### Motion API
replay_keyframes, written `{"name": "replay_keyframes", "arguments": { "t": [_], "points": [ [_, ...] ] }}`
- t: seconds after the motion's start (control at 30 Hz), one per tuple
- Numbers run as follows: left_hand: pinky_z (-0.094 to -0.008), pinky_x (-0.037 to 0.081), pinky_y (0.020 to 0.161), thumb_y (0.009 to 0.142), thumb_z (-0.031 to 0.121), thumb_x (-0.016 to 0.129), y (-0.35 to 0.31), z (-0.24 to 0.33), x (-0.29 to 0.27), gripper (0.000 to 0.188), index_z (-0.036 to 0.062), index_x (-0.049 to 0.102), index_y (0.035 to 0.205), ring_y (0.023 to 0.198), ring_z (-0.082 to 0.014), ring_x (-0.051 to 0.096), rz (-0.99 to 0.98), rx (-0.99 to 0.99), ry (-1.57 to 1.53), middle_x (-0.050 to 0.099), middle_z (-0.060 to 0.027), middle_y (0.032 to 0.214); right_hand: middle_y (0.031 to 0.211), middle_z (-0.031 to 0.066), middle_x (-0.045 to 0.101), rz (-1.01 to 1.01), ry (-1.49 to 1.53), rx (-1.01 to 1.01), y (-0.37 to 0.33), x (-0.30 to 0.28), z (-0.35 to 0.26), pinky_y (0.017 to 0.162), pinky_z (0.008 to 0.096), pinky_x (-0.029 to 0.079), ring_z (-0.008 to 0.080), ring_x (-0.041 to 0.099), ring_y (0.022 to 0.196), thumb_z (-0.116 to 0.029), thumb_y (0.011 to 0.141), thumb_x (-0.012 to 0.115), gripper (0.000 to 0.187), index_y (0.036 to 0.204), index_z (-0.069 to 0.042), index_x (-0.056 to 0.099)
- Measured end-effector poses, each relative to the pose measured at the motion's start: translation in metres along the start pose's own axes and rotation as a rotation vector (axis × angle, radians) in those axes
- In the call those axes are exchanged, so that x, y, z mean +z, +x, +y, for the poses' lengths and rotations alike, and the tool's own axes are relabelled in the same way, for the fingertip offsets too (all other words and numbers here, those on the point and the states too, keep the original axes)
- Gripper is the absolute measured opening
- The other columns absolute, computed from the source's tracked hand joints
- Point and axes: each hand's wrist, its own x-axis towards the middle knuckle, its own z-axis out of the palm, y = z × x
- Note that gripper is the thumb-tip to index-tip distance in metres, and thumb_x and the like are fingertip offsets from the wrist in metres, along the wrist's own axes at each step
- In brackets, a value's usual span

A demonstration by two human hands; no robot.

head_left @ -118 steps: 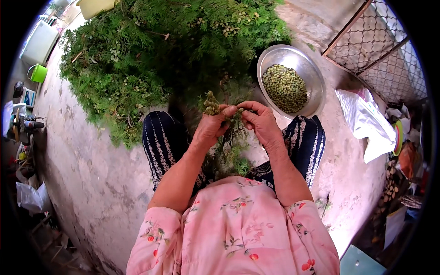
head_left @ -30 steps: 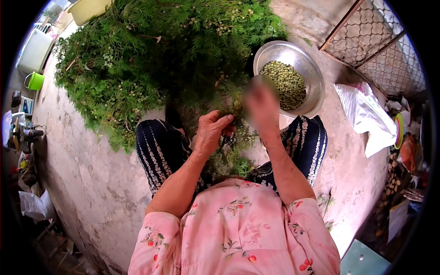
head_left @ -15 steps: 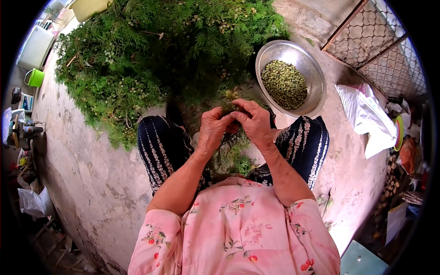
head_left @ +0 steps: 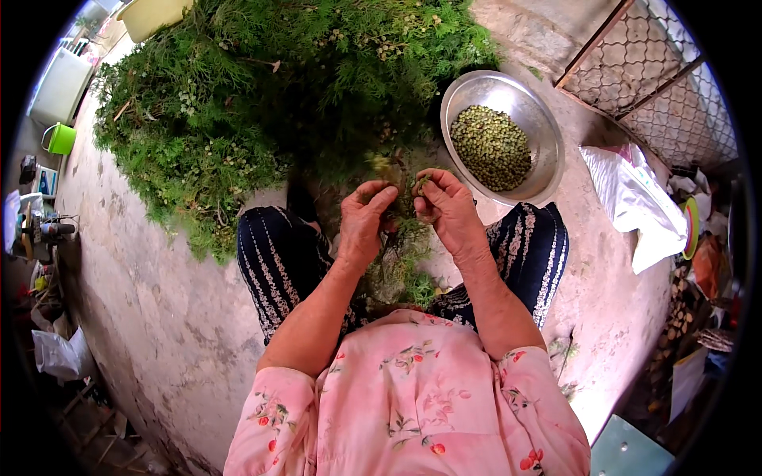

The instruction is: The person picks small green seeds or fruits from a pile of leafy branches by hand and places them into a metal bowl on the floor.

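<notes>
Over the gap between my knees, my left hand (head_left: pixel 365 226) is closed in a pinch, thumb against the fingers. What it grips, if anything, is too small to make out. Opposite it, my right hand (head_left: pixel 451 213) has thumb and curled fingers closed on a small green sprig (head_left: pixel 421 185). Blurred yellow-green foliage (head_left: pixel 381 165) shows just beyond the left fingertips. Right of my hands, a wide metal basin (head_left: pixel 546 163) holds a heap of small round green cones (head_left: pixel 490 147). A large pile of feathery green conifer branches (head_left: pixel 206 103) spreads ahead and to the left.
Loose green sprigs (head_left: pixel 419 287) lie on the concrete floor (head_left: pixel 151 293) between my legs. A white sack (head_left: pixel 635 202) lies on the right, below a wire-mesh panel (head_left: pixel 635 67). Far left are a bright green bucket (head_left: pixel 60 139) and clutter. A yellow tub (head_left: pixel 151 17) stands behind the pile.
My hands were together on a tuft of green foliage; now they are apart, the left shifted slightly left. The right keeps a small green piece in its fingers.
</notes>
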Motion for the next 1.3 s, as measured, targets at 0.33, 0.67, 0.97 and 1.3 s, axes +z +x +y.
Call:
{"name": "replay_keyframes", "arguments": {
  "t": [0.33, 0.67, 0.97, 1.3],
  "points": [
    [-0.0223, 0.036, 0.049, 0.076, 0.017, 0.069, -0.004, 0.008, 0.004, 0.020, 0.0091, 0.062, 0.094, 0.065, -0.0056, 0.051, -0.068, 0.007, 0.113, 0.059, 0.0032, 0.080, 0.068, 0.0073, 0.057, 0.060, -0.901, -0.391, -0.005, 0.005, 0.005, 0.053, 0.0239, 0.042, 0.0111, 0.053, 0.058, -0.009, 0.079, 0.061, 0.012, 0.085, 0.001, 0.057],
    [-0.0201, 0.028, 0.044, 0.076, 0.015, 0.069, -0.002, 0.018, -0.008, 0.012, 0.0124, 0.060, 0.082, 0.060, -0.0032, 0.047, -0.037, -0.144, 0.138, 0.058, 0.0056, 0.074, 0.083, 0.0076, 0.056, -0.034, 0.108, -0.017, 0.000, 0.004, -0.018, 0.053, 0.0251, 0.047, 0.0157, 0.057, 0.066, -0.003, 0.082, 0.053, 0.016, 0.098, -0.001, 0.050],
    [-0.0205, 0.027, 0.041, 0.077, 0.010, 0.063, -0.004, 0.013, -0.006, 0.007, 0.0086, 0.058, 0.080, 0.053, -0.0039, 0.045, -0.208, -0.220, 0.403, 0.055, 0.0039, 0.069, 0.075, 0.0050, 0.057, -0.165, -0.915, -0.501, -0.003, 0.023, -0.003, 0.057, 0.0255, 0.042, 0.0142, 0.053, 0.064, -0.007, 0.076, 0.063, 0.016, 0.091, 0.000, 0.062],
    [-0.0215, 0.043, 0.057, 0.080, 0.012, 0.066, -0.010, 0.009, 0.006, 0.017, 0.0008, 0.058, 0.090, 0.066, -0.0056, 0.051, -0.133, 0.134, 0.212, 0.055, 0.0024, 0.070, 0.078, 0.0083, 0.056, 0.025, -0.914, -0.596, -0.002, 0.013, 0.005, 0.058, 0.0309, 0.043, 0.0181, 0.055, 0.066, -0.009, 0.079, 0.061, 0.015, 0.091, 0.000, 0.061]
  ]
}}
